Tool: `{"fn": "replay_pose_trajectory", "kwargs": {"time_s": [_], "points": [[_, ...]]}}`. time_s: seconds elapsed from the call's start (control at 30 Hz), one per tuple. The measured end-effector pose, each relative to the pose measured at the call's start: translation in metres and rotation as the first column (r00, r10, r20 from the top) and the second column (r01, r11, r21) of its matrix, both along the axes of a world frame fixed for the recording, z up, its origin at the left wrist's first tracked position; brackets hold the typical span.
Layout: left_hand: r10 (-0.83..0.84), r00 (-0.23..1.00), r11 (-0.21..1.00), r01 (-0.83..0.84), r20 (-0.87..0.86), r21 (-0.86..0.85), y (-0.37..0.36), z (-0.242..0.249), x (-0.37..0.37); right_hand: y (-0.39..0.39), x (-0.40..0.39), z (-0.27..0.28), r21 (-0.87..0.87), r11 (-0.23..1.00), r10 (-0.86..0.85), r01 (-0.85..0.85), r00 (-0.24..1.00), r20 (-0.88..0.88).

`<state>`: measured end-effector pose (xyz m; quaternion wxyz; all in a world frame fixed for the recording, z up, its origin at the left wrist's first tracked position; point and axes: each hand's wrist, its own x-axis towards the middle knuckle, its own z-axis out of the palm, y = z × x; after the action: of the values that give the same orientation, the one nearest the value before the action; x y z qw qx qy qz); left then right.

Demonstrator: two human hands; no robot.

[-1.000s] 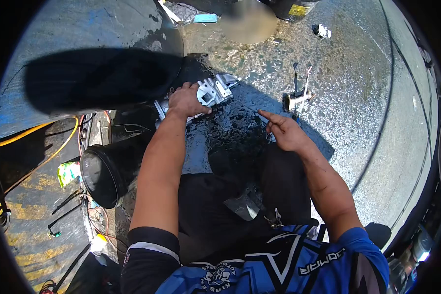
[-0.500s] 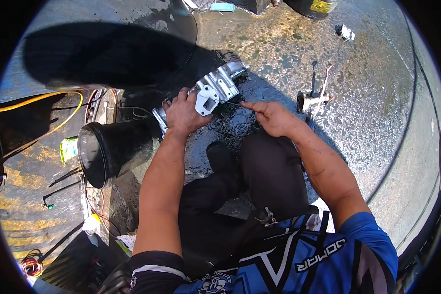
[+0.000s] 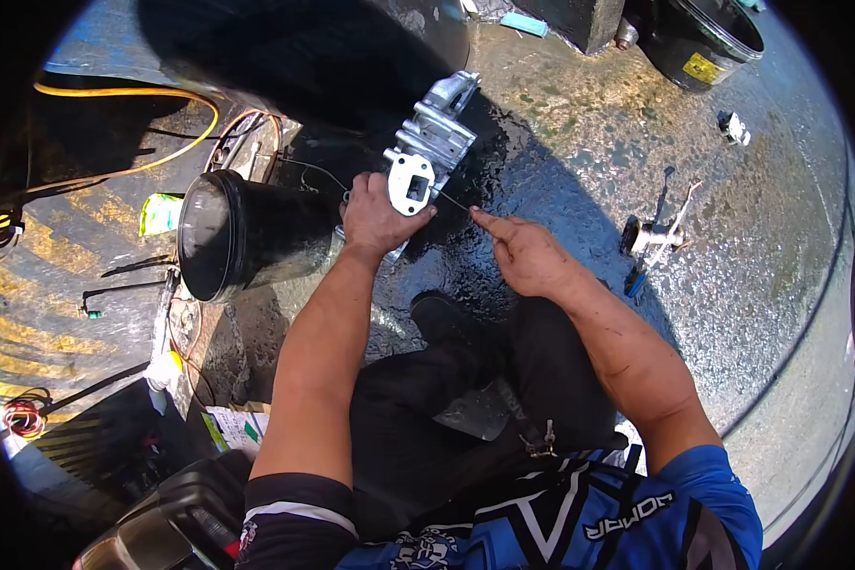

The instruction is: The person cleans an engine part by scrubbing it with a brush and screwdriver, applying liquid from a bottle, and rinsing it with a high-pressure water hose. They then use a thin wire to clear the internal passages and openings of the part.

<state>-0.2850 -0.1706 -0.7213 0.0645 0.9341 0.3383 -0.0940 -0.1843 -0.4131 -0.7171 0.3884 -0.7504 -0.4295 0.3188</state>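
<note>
A silvery cast metal housing (image 3: 435, 138) lies tilted over the wet ground in front of my knees. My left hand (image 3: 380, 220) is closed around its lower part, with the thumb beside a pale flange that has a square opening (image 3: 416, 188). Off to the right, my right hand (image 3: 530, 256) is closed with its index finger stretched along a thin metal rod (image 3: 454, 199). The rod's far tip meets the housing near the flange's edge. Its other end is hidden inside my fingers.
A black bucket (image 3: 209, 237) lies on its side at the left, close to my left forearm. To the right, a small metal fitting (image 3: 651, 237) rests on the ground. Another black bucket (image 3: 703, 43) stands at the back right. A yellow hose (image 3: 190, 93) curves across the left.
The whole view has shifted, with surroundings sliding right and up. The housing now stands steeper in view, its flange turned. Both hands keep their hold, and the rod still reaches the housing.
</note>
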Motion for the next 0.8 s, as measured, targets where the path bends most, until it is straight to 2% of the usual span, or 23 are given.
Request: {"fn": "replay_pose_trajectory", "kwargs": {"time_s": [0.07, 0.17, 0.3, 0.4, 0.47, 0.57, 0.67, 0.8], "points": [[0.011, 1.0, 1.0, -0.011, -0.009, -0.001, -0.005, 0.001, 0.006, -0.004, -0.001, 0.012, -0.075, 0.997, -0.014, 0.011, 0.999, -0.034], [0.004, 1.0, 1.0, -0.004, -0.029, -0.012, -0.009, 0.005, 0.005, 0.001, -0.008, -0.014, 0.051, 0.995, -0.087, 0.088, 0.995, -0.04], [-0.05, 0.995, 0.998, 0.047, -0.089, -0.037, 0.006, 0.01, 0.004, 0.026, -0.024, -0.027, 0.046, 0.987, -0.149, 0.152, 0.986, -0.076], [-0.085, 0.996, 0.996, 0.086, 0.031, -0.024, 0.01, 0.008, -0.002, 0.033, -0.04, -0.032, 0.039, 0.975, -0.214, 0.22, 0.97, -0.112], [-0.057, 0.998, 0.997, 0.056, -0.013, -0.051, 0.008, 0.012, -0.003, 0.033, -0.053, -0.038, 0.073, 0.973, -0.209, 0.221, 0.967, -0.146], [-0.035, 0.999, 0.998, 0.033, -0.031, -0.052, 0.004, 0.016, -0.001, 0.044, -0.056, -0.04, -0.013, 0.977, -0.208, 0.215, 0.928, -0.31], [-0.023, 0.999, 0.998, 0.021, -0.037, -0.055, 0.001, 0.021, 0.008, 0.048, -0.066, -0.052, 0.157, 0.915, -0.309, 0.371, 0.896, -0.318], [-0.018, 0.999, 0.999, 0.016, -0.05, -0.035, -0.006, 0.019, 0.017, 0.05, -0.066, -0.052, 0.014, 0.888, -0.394, 0.46, 0.775, -0.495]]}}
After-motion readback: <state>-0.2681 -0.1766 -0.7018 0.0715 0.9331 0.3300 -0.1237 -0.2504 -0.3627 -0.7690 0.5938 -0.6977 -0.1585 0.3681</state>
